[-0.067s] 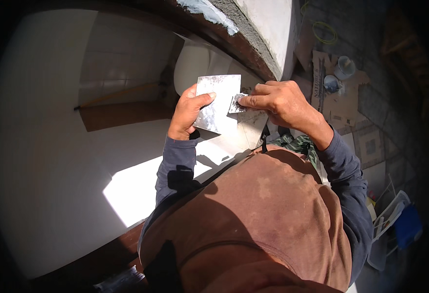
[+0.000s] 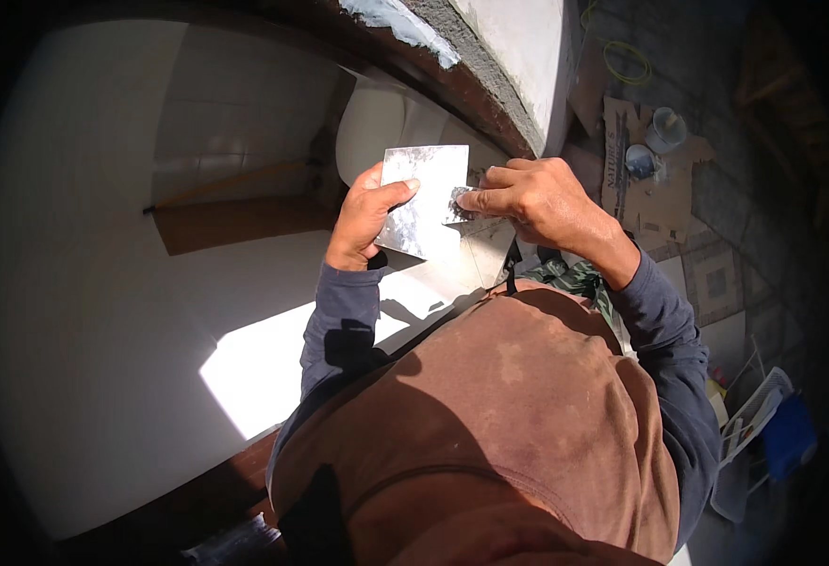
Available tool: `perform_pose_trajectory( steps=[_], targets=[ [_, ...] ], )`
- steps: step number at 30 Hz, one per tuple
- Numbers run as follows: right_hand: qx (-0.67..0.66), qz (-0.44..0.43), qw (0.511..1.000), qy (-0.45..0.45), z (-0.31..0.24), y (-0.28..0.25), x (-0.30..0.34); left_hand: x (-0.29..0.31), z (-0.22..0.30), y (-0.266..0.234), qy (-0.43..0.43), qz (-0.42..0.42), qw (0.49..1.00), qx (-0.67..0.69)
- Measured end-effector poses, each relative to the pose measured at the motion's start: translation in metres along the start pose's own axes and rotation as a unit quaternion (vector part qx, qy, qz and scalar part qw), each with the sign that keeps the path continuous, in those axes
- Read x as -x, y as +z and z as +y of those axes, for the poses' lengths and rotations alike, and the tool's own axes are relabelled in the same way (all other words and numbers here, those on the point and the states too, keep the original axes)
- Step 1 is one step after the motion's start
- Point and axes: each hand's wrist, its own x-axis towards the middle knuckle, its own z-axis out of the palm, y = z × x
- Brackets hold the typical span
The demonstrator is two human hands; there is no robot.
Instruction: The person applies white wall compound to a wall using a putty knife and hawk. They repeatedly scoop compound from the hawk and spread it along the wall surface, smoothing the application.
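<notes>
Hands meet at centre of the view, just above the person's chest. Left hand (image 2: 363,219) grips a flat square metal plate (image 2: 426,193), smeared w/ pale grey paste; thumb lies across its face at approx 9 o'clock edge, other fingers curled behind, so they're closed on the plate. Plate sits tilted, its top corner toward 12 o'clock, held in the air and apart from the white wall.

Right hand (image 2: 537,198) comes in from 3 o'clock. Its fingers are pinched shut on a small scraper blade (image 2: 460,203), also coated w/ grey paste; blade tip touches the plate's right edge. A second pale blade-like sheet (image 2: 485,247) shows just below the hands at 6 o'clock of the plate; can't tell which hand holds it.

Both forearms wear dark blue sleeves (image 2: 339,321). A brown shirt (image 2: 490,424) fills the lower half of the view.

Behind the hands, at 9 to 12 o'clock, a smooth white wall (image 2: 103,283) w/ a bright sunlit patch at approx 7 o'clock. A rough grey and brown ledge (image 2: 471,85) runs diagonally at 12 to 1 o'clock.

At 2 o'clock, well apart from the hands, a piece of cardboard (image 2: 622,179) lies on the tiled floor (image 2: 716,274) w/ two small pots (image 2: 664,127) on it. A coil of green cord (image 2: 627,61) lies near 1 o'clock. At 4 o'clock, a blue and white item (image 2: 773,424), too dim to identify.
</notes>
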Motion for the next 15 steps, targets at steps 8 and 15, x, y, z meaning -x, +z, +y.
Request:
perform_pose_trajectory(
  steps=[8, 15],
  targets=[
    [-0.152, 0.238, 0.938, 0.202, 0.017, 0.023, 0.003, -0.04, -0.042, -0.085, -0.046, 0.131, 0.954, 0.264],
    [-0.122, 0.37, 0.879, 0.274, 0.019, 0.083, -0.038, -0.087, -0.175, -0.13, -0.219, 0.166, 0.939, 0.206]
  ],
)
